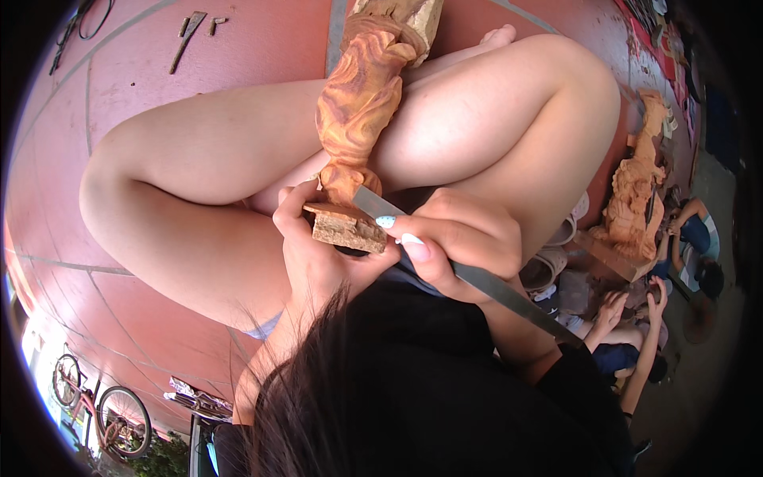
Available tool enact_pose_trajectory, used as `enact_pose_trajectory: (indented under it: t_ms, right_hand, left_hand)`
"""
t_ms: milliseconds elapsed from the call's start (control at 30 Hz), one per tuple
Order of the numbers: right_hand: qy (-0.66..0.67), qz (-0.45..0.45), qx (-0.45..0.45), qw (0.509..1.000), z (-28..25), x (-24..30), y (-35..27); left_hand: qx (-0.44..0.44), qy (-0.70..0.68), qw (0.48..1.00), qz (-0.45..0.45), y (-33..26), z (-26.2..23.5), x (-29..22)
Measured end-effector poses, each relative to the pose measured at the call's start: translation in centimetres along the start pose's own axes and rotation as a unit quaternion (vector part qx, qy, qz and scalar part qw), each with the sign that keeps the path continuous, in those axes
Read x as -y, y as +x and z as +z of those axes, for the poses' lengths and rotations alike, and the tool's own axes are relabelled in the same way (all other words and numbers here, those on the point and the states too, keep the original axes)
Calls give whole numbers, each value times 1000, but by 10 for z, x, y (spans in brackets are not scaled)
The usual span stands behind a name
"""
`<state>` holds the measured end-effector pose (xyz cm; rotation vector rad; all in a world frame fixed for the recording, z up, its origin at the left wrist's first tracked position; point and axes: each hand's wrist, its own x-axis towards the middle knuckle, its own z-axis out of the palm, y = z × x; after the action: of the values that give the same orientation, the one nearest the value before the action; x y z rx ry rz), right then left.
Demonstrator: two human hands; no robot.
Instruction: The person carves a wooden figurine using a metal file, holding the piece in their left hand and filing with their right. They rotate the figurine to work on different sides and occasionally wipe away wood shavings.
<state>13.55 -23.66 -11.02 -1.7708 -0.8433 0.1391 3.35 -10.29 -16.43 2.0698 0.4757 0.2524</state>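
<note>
A carved wooden figure (358, 99) with swirling orange-brown grain lies between my bent legs, its rough squared end toward me. My left hand (306, 254) is closed round that near end, thumb and fingers on either side of the block. A long flat metal carving blade (509, 298) is gripped in my right hand (473, 234), with thumb and index finger pinching it. The blade's tip touches or lies just over the narrow neck of the figure above the block; I cannot tell which. Its other end sticks out beyond my hand toward the lower right.
Red tiled floor (167, 246) surrounds me. Small metal tools (187, 41) lie at the far left. A larger wood carving (633, 195) stands at the right beside clog-like shoes (544, 269). Other people's hands (612, 310) work at the lower right. A bicycle (123, 420) stands lower left.
</note>
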Motion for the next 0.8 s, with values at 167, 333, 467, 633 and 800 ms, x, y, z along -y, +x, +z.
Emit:
enact_pose_trajectory:
  t_ms: [167,333,467,633,800]
  right_hand:
    - [0,40,18,999,-11,4,-2]
    - [15,25,-22,999,1,-3,0]
    - [47,74,-31,996,-2,1,-3]
    - [136,215,-113,960,3,-6,-2]
    - [200,247,-86,944,-2,-21,7]
  left_hand:
    - [-5,20,1000,18,4,-2,-3]
    - [-14,-23,999,-21,0,2,3]
    - [-11,-2,1000,-1,2,2,4]
    - [-11,-43,999,20,4,4,14]
    - [6,-39,999,-17,4,-1,12]
